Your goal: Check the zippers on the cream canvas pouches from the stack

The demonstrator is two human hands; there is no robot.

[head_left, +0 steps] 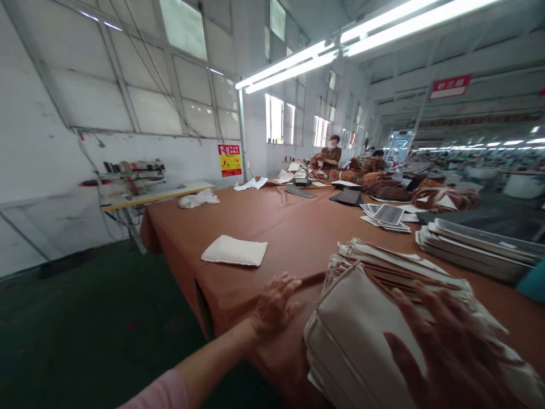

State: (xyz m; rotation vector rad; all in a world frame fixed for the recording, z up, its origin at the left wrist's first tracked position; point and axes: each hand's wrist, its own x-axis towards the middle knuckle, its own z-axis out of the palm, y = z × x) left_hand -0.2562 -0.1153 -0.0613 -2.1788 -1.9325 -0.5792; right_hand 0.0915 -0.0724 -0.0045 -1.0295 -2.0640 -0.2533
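Note:
My left hand (pixel 277 305) is over the near edge of the brown-covered table, its fingers loosely stretched out and nothing in them. Just right of it lies a thick stack of off-white sewn fabric panels (pixel 353 318) with brown layers showing at their edges. My right hand (pixel 451 346) is spread over that stack, fingers apart; whether it presses on the top panel I cannot tell. Farther in on the table, a single off-white padded panel (pixel 234 250) lies flat, apart from both hands.
The brown table cover (pixel 272 213) hangs over the left edge. Flat grey-white boards (pixel 481 244) are piled at the right, with smaller framed pieces (pixel 386 216) behind. A sewing machine (pixel 134 176) stands by the left wall. Another person (pixel 331 153) is at the far end.

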